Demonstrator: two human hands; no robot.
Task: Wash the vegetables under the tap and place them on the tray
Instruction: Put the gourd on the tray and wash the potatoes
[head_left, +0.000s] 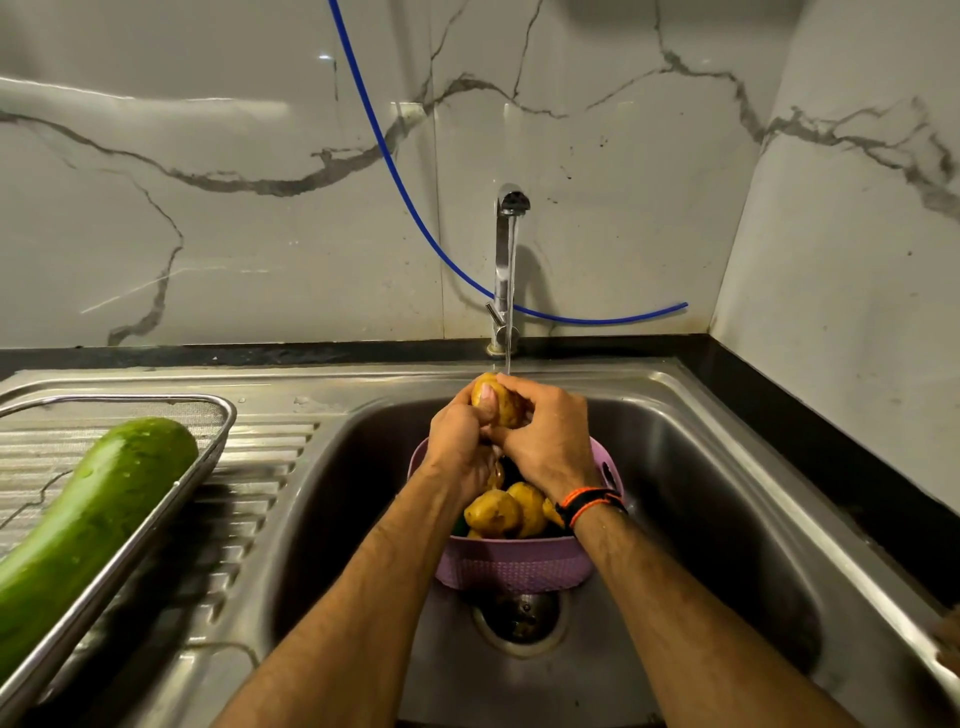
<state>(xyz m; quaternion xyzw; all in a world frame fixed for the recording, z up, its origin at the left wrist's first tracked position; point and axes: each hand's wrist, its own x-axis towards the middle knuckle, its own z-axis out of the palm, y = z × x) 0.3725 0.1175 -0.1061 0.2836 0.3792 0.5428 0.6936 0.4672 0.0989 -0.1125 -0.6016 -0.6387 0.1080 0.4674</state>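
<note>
Water runs from the steel tap (505, 260) onto a yellow potato (506, 405) that both hands hold together over the sink. My left hand (460, 441) grips it from the left, thumb on top. My right hand (550, 441) wraps it from the right. Below the hands a purple basket (511, 566) sits in the sink basin (701, 493) with more potatoes (493, 512) and something dark green inside. On the left drainboard, a metal mesh tray (208, 447) holds a wet, long green gourd (88, 519).
A blue hose (395, 171) hangs down the marble wall behind the tap. The sink drain (522, 616) lies under the basket. A black counter edge (831, 452) borders the sink on the right.
</note>
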